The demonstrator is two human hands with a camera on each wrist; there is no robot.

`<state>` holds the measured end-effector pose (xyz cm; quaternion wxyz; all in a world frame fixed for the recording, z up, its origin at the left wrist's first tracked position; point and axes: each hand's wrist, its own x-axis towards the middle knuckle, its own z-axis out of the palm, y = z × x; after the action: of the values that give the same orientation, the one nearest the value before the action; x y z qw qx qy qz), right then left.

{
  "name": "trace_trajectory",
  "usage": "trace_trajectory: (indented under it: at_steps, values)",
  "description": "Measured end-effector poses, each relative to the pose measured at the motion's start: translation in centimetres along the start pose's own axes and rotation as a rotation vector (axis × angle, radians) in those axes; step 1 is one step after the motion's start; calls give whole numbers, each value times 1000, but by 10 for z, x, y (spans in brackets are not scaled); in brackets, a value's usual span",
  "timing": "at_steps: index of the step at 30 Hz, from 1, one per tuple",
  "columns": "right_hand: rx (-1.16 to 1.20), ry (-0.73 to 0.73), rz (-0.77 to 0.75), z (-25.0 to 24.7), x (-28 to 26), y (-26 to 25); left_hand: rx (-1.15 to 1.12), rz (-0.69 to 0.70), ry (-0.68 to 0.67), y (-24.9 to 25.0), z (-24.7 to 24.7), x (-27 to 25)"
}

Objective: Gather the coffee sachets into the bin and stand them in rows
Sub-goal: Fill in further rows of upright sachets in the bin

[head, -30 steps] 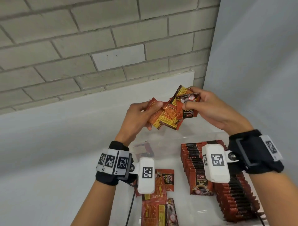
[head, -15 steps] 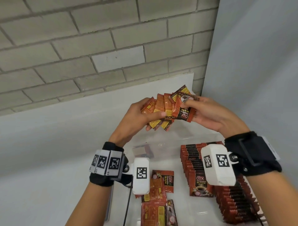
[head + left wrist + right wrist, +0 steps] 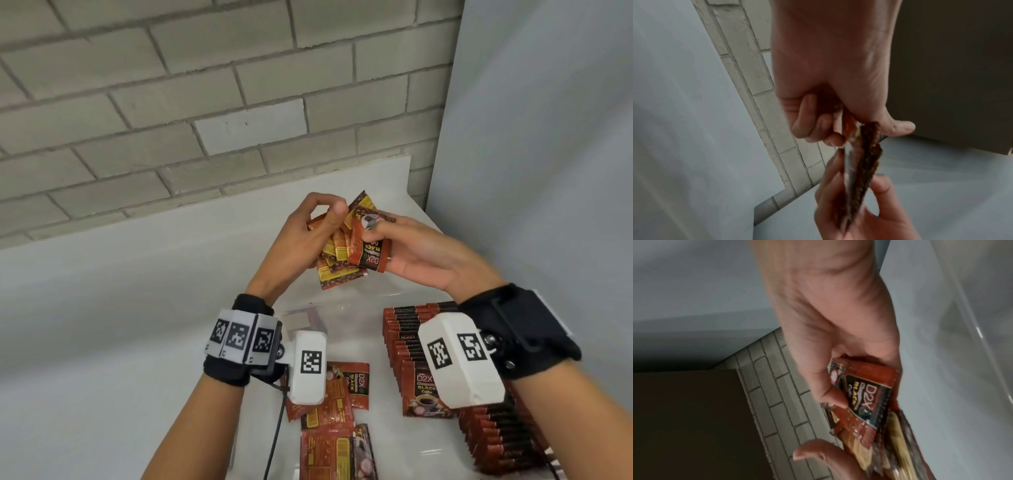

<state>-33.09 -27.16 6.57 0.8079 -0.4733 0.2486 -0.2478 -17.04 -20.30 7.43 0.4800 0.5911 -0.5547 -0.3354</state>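
Both hands hold one bunch of red coffee sachets (image 3: 349, 250) in the air above a clear plastic bin (image 3: 301, 308). My left hand (image 3: 308, 236) grips the bunch from the left with curled fingers, seen edge-on as a sachet stack (image 3: 859, 162) in the left wrist view. My right hand (image 3: 407, 246) pinches the front sachet (image 3: 865, 399), printed "D2X BLACK", with the thumb on its face. Two rows of sachets (image 3: 428, 359) stand upright at the bin's right side. Several loose sachets (image 3: 335, 418) lie flat at its lower left.
A grey brick wall (image 3: 205, 102) rises behind the white table (image 3: 102, 308). A pale panel (image 3: 548, 137) closes off the right side. A black cable (image 3: 274, 435) hangs from the left wrist camera.
The fanned sachets have been pushed together into a tighter bunch. Both hands have come lower and closer over the bin.
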Motion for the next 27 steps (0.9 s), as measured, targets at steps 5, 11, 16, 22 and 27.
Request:
trace_trajectory:
  at_steps: [5, 11, 16, 22, 27]
  values:
    - [54, 22, -150, -1, 2, 0, -478, -147, -169, -4, 8, 7]
    - [-143, 47, -184, 7, 3, 7, -822, -250, -313, -7, 25, 0]
    - [-760, 264, -255, -1, 5, 9, -903, -224, -279, -15, 22, -1]
    - [-1015, 136, -601, 4, -2, 6, -889, -273, -313, -21, 23, -2]
    - [-1105, -99, -521, 8, -5, 8, -845, -320, -340, -22, 25, -3]
